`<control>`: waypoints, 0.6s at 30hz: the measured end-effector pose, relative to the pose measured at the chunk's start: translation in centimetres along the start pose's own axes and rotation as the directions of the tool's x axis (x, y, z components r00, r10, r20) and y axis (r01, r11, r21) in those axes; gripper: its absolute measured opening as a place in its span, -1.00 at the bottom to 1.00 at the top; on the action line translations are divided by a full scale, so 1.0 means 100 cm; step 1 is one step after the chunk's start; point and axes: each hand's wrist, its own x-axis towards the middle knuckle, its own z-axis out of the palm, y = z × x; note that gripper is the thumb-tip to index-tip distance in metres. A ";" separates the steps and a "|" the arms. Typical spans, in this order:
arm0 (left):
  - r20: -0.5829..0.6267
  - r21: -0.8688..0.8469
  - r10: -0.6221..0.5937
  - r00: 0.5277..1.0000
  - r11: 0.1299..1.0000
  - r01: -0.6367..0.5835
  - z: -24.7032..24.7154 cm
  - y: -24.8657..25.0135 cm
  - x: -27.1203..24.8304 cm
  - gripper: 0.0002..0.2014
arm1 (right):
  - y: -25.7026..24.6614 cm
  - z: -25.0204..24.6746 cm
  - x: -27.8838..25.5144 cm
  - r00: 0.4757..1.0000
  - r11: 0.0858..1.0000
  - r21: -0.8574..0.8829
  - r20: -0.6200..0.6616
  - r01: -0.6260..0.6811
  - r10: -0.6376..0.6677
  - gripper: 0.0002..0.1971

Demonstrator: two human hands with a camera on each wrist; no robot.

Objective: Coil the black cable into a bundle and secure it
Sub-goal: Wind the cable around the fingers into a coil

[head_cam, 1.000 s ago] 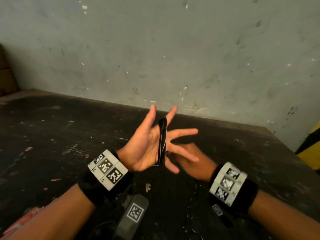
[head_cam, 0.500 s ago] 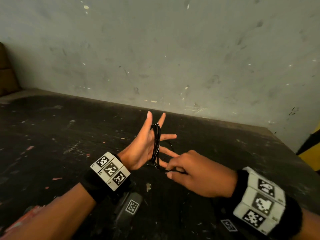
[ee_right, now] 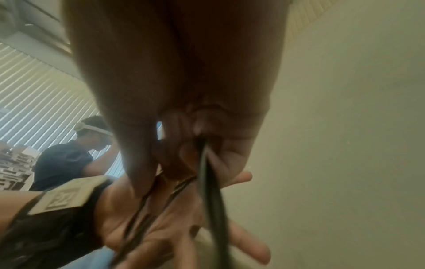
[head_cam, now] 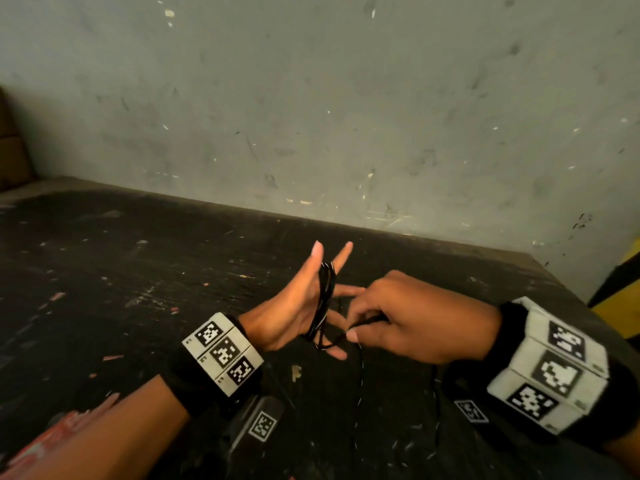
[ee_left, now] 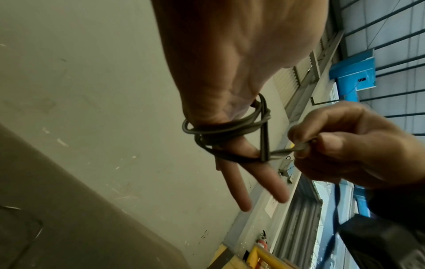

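The black cable (head_cam: 325, 303) is wound in several loops around my left hand (head_cam: 304, 306), which is held palm up above the table with its fingers straight and spread. In the left wrist view the loops of the cable (ee_left: 230, 127) run from the thumb's base across the fingers. My right hand (head_cam: 408, 323) is just right of the left palm and pinches the loose strand between thumb and finger (ee_left: 301, 147). A free length of cable (head_cam: 360, 375) hangs down from there toward the table. The right wrist view is blurred; the cable (ee_right: 211, 182) runs out of the pinch.
A dark, scuffed table (head_cam: 121, 271) lies below the hands, backed by a grey wall (head_cam: 346, 116). A yellow and black object (head_cam: 620, 292) stands past the table's right edge. Another person (ee_right: 69, 156) shows in the right wrist view's background.
The right hand came out from under the left hand, rose to its right side and took the loose strand in a pinch. The left hand dropped slightly, fingers still spread.
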 end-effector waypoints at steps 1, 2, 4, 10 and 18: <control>0.020 0.016 -0.002 1.000 1.000 0.002 0.002 -0.001 -0.001 0.03 | 0.000 -0.005 0.000 1.000 1.000 -0.002 0.011 -0.005 0.005 -0.83; 0.032 0.040 0.002 0.999 0.999 -0.003 0.004 -0.001 -0.002 0.03 | -0.001 -0.009 0.000 1.000 1.000 0.003 0.023 -0.001 0.001 -0.82; 0.031 0.093 0.023 0.999 0.995 -0.026 0.007 -0.002 -0.003 0.03 | -0.004 -0.015 0.001 0.999 0.999 0.032 0.038 0.032 -0.034 -0.81; 0.027 0.123 0.052 0.998 0.991 -0.055 0.016 0.002 0.000 -0.08 | -0.015 -0.016 0.012 0.996 0.996 0.036 -0.033 0.085 -0.084 -0.85; 0.216 0.110 -0.143 0.966 0.987 0.121 0.016 0.002 -0.007 -0.05 | -0.001 -0.073 0.002 0.999 0.999 0.034 -0.038 0.023 -0.022 -0.96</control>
